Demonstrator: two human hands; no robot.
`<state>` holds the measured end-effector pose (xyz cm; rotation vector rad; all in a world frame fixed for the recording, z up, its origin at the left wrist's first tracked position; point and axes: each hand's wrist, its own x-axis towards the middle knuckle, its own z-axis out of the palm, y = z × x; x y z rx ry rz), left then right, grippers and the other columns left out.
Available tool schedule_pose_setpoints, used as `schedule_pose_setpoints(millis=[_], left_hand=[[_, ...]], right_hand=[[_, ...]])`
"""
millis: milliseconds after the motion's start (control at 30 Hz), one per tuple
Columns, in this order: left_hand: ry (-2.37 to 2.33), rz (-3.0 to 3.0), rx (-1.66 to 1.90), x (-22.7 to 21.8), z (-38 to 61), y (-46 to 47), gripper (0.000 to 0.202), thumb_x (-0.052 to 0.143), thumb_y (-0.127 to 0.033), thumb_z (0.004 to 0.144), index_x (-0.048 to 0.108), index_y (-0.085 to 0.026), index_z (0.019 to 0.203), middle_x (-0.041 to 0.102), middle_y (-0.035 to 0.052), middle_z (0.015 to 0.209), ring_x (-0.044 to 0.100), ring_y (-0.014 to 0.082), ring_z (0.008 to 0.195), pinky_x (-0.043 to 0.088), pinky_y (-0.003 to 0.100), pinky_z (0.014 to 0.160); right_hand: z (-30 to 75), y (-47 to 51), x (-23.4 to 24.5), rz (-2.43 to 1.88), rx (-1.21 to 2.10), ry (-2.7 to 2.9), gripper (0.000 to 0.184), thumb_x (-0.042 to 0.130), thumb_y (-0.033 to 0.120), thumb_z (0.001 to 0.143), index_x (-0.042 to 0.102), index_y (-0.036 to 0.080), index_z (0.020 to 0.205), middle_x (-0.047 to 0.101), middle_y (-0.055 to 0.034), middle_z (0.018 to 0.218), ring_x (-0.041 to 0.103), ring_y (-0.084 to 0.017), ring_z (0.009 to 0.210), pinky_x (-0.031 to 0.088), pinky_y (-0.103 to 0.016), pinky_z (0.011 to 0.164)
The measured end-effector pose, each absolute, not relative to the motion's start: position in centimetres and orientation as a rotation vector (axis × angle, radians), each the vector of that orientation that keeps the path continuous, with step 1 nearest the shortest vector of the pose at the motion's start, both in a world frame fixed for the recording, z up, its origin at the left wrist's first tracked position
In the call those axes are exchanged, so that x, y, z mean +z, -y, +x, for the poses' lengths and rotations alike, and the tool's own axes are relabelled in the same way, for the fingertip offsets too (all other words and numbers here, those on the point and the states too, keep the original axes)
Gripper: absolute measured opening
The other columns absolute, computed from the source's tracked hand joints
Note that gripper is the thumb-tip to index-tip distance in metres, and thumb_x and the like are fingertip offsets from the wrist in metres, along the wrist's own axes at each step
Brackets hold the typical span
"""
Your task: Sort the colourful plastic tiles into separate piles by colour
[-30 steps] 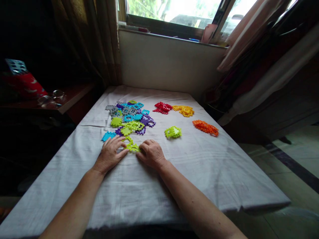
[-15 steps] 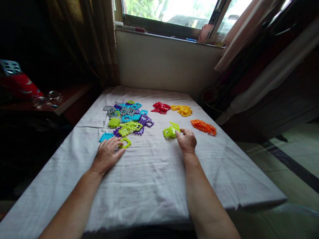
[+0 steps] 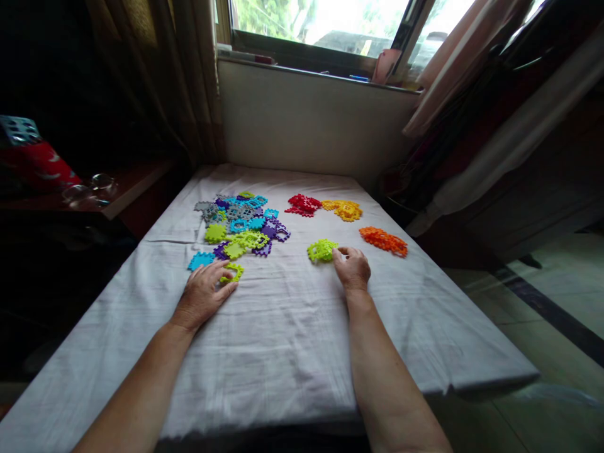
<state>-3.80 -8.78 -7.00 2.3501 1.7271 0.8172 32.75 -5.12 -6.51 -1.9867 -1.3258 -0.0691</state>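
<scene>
My left hand (image 3: 201, 292) rests low over the cloth with its thumb and fingers closed round a lime-green frame tile (image 3: 234, 273), a toothed interlocking plastic piece partly hidden by the fingers. A blue tile (image 3: 201, 260) lies just beyond its fingertips. Across the table, my right hand (image 3: 352, 267) has its thumb and curled fingers at the right edge of a small lime-green tile pile (image 3: 323, 250). The top tile there lies flat, and the fingertips seem to pinch its edge. Between and beyond the hands spreads a mixed heap of tiles (image 3: 245, 240) in grey, blue, purple and lime.
Red tiles (image 3: 304, 204), yellow tiles (image 3: 348, 210) and orange tiles (image 3: 384, 241) sit in separate piles at the back and right. A wrinkled white cloth (image 3: 274, 352) covers the table. Glasses (image 3: 89, 192) lie on a dark side table at left, and a window is behind.
The tilted lime tile at my right hand has come down flat onto its pile. The frame tile at my left hand has slid slightly left, further in between thumb and fingers.
</scene>
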Motion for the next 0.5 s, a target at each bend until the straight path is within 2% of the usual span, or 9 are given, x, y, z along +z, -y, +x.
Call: schedule_pose_setpoints(millis=[133, 267, 367, 500], left_hand=[[-1.736, 2.336, 0.850, -7.0, -3.7, 8.8, 0.027, 0.054, -0.049, 0.088, 0.068, -0.026, 0.089, 0.066, 0.0075, 0.132, 0.060, 0.0304, 0.123, 0.037, 0.059, 0.111], [-1.639, 2.372, 0.969, -7.1, -3.6, 8.7, 0.031, 0.054, -0.052, 0.089, 0.069, -0.025, 0.095, 0.064, 0.0091, 0.133, 0.060, 0.0291, 0.122, 0.042, 0.054, 0.109], [-1.544, 2.397, 1.036, -7.1, -3.1, 8.8, 0.032, 0.054, -0.052, 0.090, 0.068, -0.025, 0.099, 0.062, 0.0090, 0.136, 0.059, 0.0266, 0.124, 0.043, 0.048, 0.110], [-1.441, 2.440, 1.045, -6.9, -1.6, 9.1, 0.028, 0.053, -0.048, 0.093, 0.067, -0.025, 0.101, 0.060, 0.0080, 0.138, 0.057, 0.0250, 0.127, 0.044, 0.046, 0.111]], right_hand=[[31.6, 5.1, -6.3, -1.807, -0.139, 1.396, 0.021, 0.054, 0.029, 0.086, 0.072, 0.018, 0.085, 0.069, -0.0095, 0.087, 0.060, -0.023, 0.082, 0.046, -0.036, 0.084], [28.5, 5.8, -6.0, -1.526, -0.156, 1.602, 0.019, 0.053, 0.028, 0.089, 0.070, 0.022, 0.083, 0.070, -0.0072, 0.087, 0.061, -0.022, 0.088, 0.046, -0.034, 0.088], [25.6, 6.6, -5.9, -1.376, -0.051, 1.778, 0.017, 0.055, 0.028, 0.090, 0.071, 0.023, 0.084, 0.071, -0.0051, 0.086, 0.063, -0.020, 0.087, 0.047, -0.032, 0.087], [22.8, 7.5, -5.8, -1.281, 0.195, 1.930, 0.015, 0.060, 0.030, 0.089, 0.073, 0.024, 0.093, 0.073, -0.0034, 0.087, 0.066, -0.018, 0.085, 0.049, -0.028, 0.084]])
